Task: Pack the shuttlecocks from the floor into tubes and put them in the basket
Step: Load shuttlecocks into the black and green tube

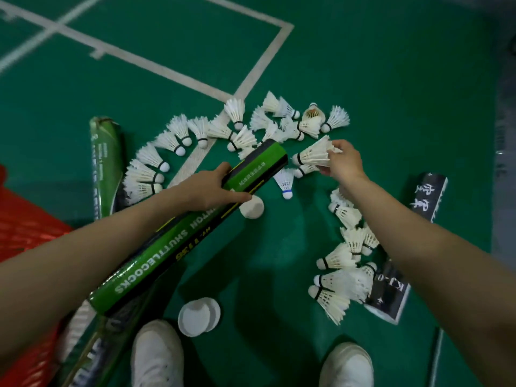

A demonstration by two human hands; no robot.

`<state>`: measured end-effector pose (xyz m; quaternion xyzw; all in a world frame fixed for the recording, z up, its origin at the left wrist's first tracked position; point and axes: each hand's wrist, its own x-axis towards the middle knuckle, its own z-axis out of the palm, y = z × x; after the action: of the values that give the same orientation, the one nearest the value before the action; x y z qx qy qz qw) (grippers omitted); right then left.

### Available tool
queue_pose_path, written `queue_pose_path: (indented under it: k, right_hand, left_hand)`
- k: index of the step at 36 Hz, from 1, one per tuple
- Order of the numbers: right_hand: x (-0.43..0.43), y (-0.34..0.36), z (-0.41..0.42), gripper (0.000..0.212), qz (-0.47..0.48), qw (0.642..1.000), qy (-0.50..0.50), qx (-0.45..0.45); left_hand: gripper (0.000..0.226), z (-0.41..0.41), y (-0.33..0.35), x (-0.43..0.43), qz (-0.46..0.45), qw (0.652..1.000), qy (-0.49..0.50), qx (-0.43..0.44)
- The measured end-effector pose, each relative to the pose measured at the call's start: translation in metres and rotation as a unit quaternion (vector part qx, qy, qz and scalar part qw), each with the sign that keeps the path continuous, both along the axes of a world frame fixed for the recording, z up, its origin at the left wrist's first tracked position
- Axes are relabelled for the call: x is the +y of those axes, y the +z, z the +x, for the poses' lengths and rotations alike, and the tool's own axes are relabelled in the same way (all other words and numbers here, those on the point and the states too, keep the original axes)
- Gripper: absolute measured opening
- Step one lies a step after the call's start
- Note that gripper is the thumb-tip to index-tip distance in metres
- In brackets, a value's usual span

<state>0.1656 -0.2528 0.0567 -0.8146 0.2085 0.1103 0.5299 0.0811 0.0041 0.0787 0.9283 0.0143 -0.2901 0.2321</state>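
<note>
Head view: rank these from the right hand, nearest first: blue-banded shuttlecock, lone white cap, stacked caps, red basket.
1. Blue-banded shuttlecock, just left of the right hand.
2. Lone white cap, farther left, beside the green tube.
3. Stacked caps, bottom centre.
4. Red basket, far left edge.

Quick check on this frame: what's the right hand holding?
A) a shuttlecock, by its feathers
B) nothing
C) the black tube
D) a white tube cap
A: the right hand pinches the feather end of a shuttlecock, its cork pointing toward the open end of the green tube that the left hand grips.
</note>
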Motion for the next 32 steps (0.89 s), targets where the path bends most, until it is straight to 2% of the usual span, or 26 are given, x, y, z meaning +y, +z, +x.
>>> queue_pose_path:
  k: [2,5,10,14,16,18,20,22,25,28,30,32]
  right_hand:
    - [0.005,-0.001,0.008,0.032,0.071,0.997,-0.031,0.017]
    - [0.011,0.000,0.018,0.034,0.119,0.992,-0.031,0.036]
    - [0.013,-0.009,0.014,0.031,0.078,0.989,0.100,0.073]
    - [0.021,-0.018,-0.009,0.023,0.164,0.982,0.067,0.060]
    - [0.029,-0.024,-0.023,0.032,0.219,0.972,0.052,0.070]
    - [0.036,-0.033,-0.037,0.047,0.228,0.967,0.073,0.086]
    - [0.037,-0.045,-0.045,0.066,0.186,0.971,0.102,0.111]
    - [0.033,-0.052,-0.049,0.072,0.154,0.972,0.127,0.123]
    - [0.027,-0.060,-0.049,0.059,0.120,0.985,0.098,0.073]
    - [0.021,-0.074,-0.045,0.041,-0.031,0.996,0.084,-0.028]
    - [0.015,-0.084,-0.038,0.042,-0.159,0.971,0.167,-0.060]
    - [0.011,-0.088,-0.028,0.062,-0.280,0.920,0.272,-0.038]
  left_hand:
    - [0.092,0.007,0.001,0.005,-0.003,1.000,-0.001,-0.010]
    - [0.086,0.015,-0.004,0.010,0.003,0.999,-0.017,-0.029]
    - [0.082,0.009,-0.023,0.012,0.017,0.996,-0.020,-0.089]
    - [0.082,-0.010,-0.030,0.004,0.045,0.994,-0.039,-0.096]
    - [0.084,-0.017,-0.032,-0.004,0.049,0.993,-0.045,-0.101]
    - [0.083,-0.021,-0.032,-0.012,0.049,0.992,-0.046,-0.108]
    - [0.083,-0.023,-0.034,-0.015,0.056,0.991,-0.052,-0.110]
    - [0.084,-0.026,-0.037,-0.016,0.061,0.992,-0.048,-0.100]
    - [0.087,-0.027,-0.043,-0.016,0.098,0.990,-0.027,-0.097]
    - [0.088,-0.023,-0.044,-0.016,0.124,0.987,0.016,-0.103]
    - [0.086,-0.018,-0.045,-0.015,0.136,0.985,0.032,-0.098]
    - [0.085,-0.012,-0.047,-0.014,0.139,0.986,0.034,-0.087]
